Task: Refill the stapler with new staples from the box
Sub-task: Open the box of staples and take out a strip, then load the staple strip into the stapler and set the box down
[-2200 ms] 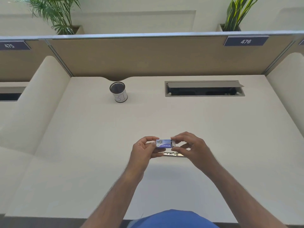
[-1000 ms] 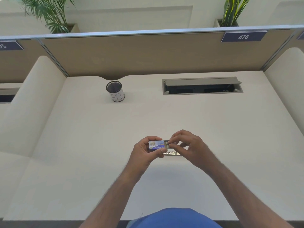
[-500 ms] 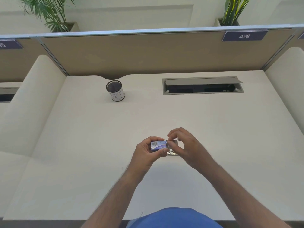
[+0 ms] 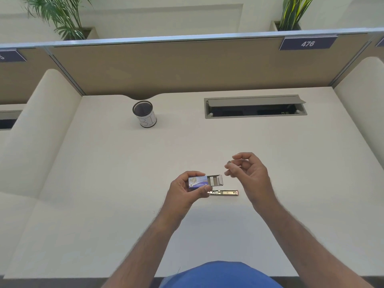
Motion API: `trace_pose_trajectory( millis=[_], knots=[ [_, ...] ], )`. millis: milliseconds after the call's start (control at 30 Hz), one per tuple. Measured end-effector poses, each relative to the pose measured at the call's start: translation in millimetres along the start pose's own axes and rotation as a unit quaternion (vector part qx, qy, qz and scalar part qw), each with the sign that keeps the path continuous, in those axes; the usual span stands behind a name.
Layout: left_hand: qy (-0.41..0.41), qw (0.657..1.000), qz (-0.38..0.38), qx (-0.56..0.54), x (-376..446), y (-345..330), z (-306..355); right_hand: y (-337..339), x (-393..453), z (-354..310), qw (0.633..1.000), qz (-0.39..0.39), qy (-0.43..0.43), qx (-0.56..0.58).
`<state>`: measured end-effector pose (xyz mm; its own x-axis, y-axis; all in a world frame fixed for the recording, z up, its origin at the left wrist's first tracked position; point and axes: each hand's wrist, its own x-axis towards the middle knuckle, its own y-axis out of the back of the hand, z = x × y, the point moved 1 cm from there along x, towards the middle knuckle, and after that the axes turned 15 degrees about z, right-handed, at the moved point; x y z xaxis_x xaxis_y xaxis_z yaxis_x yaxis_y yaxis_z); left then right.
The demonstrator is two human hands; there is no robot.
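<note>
Now, from the head camera, we hold the staple box (image 4: 199,182) in our left hand (image 4: 187,191), thumb and fingers clasped around its blue sleeve, with the inner tray pushed out toward the right. Our right hand (image 4: 248,173) is lifted just to the right of the tray, and its thumb and forefinger pinch something small and dark; it is probably a strip of staples, but we cannot tell for sure. The stapler (image 4: 224,192) lies open on the desk (image 4: 104,183), just below the box and partly hidden by our left fingers. Its long axis runs left to right, and the red end points right. It lies below and a little left of the right hand, which is the nearer free hand. The channel looks narrow and metallic, so we judge the strip must be lined up along it.
</note>
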<state>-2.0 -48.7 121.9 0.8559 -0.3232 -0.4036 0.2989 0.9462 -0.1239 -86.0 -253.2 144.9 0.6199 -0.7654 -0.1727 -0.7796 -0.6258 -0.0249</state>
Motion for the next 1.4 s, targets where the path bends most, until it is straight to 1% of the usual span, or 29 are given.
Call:
trace_pose_trajectory(
  millis=[67,200,300,400,500,600,767,933,1033,1133,1300,1400],
  knots=[
    [-0.001,1.000,0.001,0.005,0.5,1.0,-1.0,2.2,4.4,7.1,0.999,-0.008,-0.048,-0.001],
    [-0.003,1.000,0.002,0.009,2.5,1.4,-1.8,5.5,4.6,15.5,0.982,-0.080,-0.169,-0.006],
    [-0.012,1.000,0.005,0.013,4.5,1.8,-2.2,3.2,0.0,16.0,0.972,-0.132,-0.190,-0.046],
    [-0.022,1.000,0.010,0.016,6.6,2.6,-2.8,-0.2,-2.7,15.2,0.964,-0.169,-0.201,-0.048],
    [-0.028,0.999,0.007,0.022,7.8,3.2,-2.2,-1.8,-1.4,12.1,0.966,-0.166,-0.190,-0.053],
    [-0.033,0.999,-0.002,0.022,8.2,2.2,-0.5,-4.6,0.3,10.2,0.969,-0.165,-0.156,-0.094],
    [-0.038,0.999,-0.015,0.020,8.6,-2.9,0.3,-10.8,0.6,8.1,0.966,-0.185,-0.130,-0.128],
    [-0.050,0.997,-0.009,0.052,12.1,-5.2,0.8,-15.1,1.6,12.2,0.963,-0.195,-0.127,-0.133],
    [-0.060,0.994,0.003,0.087,14.9,-3.9,-0.2,-14.0,4.0,12.1,0.962,-0.195,-0.109,-0.159],
    [-0.094,0.987,0.013,0.133,15.8,-4.8,-0.3,-14.6,4.5,11.6,0.955,-0.202,-0.073,-0.206],
    [-0.184,0.965,0.031,0.187,15.4,-10.1,-0.8,-18.8,5.3,8.9,0.937,-0.214,-0.024,-0.274],
    [-0.198,0.960,0.034,0.197,17.5,-12.4,-3.2,-21.0,5.4,7.4,0.933,-0.224,-0.014,-0.283]
  ],
)
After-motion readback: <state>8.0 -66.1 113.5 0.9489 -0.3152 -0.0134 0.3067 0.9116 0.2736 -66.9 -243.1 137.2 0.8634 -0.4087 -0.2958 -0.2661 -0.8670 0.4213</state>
